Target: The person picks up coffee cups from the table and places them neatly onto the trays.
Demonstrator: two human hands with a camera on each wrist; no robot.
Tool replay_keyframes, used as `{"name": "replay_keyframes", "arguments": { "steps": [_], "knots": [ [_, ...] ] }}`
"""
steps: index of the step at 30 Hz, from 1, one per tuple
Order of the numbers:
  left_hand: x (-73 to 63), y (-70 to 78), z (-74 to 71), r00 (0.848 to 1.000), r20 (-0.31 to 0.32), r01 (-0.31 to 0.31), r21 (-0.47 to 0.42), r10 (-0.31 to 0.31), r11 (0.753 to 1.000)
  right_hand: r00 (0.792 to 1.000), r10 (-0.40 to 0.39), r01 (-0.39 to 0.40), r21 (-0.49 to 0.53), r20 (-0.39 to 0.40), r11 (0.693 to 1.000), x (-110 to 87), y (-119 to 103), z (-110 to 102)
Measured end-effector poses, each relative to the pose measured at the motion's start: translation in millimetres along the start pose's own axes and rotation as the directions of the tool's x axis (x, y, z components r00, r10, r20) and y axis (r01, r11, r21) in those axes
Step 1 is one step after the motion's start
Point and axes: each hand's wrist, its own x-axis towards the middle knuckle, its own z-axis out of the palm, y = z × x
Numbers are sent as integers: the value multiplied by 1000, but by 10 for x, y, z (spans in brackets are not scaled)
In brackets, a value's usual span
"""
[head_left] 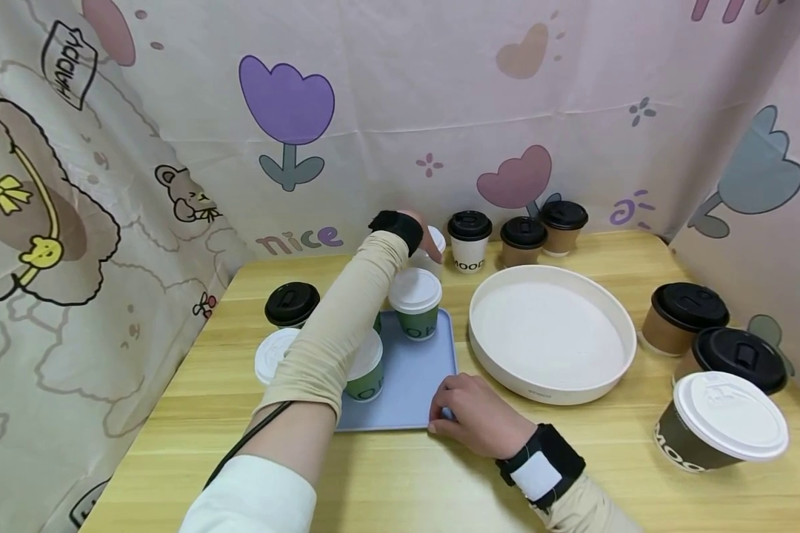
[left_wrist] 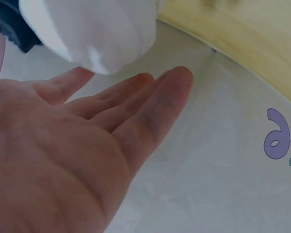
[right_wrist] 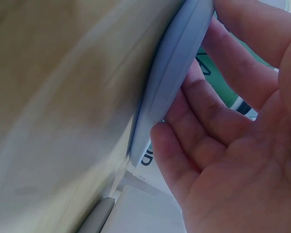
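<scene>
In the head view my left hand (head_left: 428, 238) is at a white-lidded cup (head_left: 438, 240) behind the blue tray (head_left: 403, 392). The left wrist view shows its fingers extended, palm visible, just beside the pale cup (left_wrist: 94, 31). My right hand (head_left: 475, 416) holds the tray's front right corner, fingers bent at the rim (right_wrist: 172, 82). Green cups with white lids stand on the tray, one (head_left: 418, 303) at the back right and another (head_left: 364, 374) nearer the front. My left forearm hides part of the tray and its cups.
Right of the tray lies a round white tray (head_left: 552, 326). Black-lidded cups (head_left: 470, 240) line the back edge. Brown cups (head_left: 685, 317) and a white-lidded dark cup (head_left: 720, 422) stand at the right. On the left are a black-lidded cup (head_left: 292, 303) and a white-lidded cup (head_left: 273, 355).
</scene>
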Motion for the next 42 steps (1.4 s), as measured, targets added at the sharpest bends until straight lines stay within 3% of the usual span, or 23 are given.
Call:
{"name": "replay_keyframes", "arguments": {
  "steps": [8, 13, 19, 26, 32, 37, 42],
  "knots": [
    [72, -84, 130, 988, -86, -128, 20, 130, 992, 1000, -3, 3, -22, -12, 1000, -15, -1, -2],
    [136, -145, 189, 979, -94, -187, -61, 181, 980, 1000, 0, 0, -18, -8, 1000, -15, -6, -3],
    [168, -181, 203, 977, -85, -204, -108, 196, 973, 1000, 9, -8, -10, 7, 1000, -16, -19, -1],
    [249, -158, 140, 978, -103, -189, -74, 181, 979, 1000, 6, -6, 0, 8, 1000, -16, -12, -7],
    [65, -208, 17, 964, -118, -250, -114, 237, 961, 1000, -4, 4, 0, 3, 1000, -16, -15, -2],
    [-16, -232, -96, 941, -150, -329, -175, 305, 928, 1000, -6, 6, -5, -6, 1000, -17, -18, -2],
    [-113, -294, -207, 910, -207, -406, -257, 360, 877, 1000, 2, -2, 3, 3, 1000, -18, -18, -12]
  ]
}}
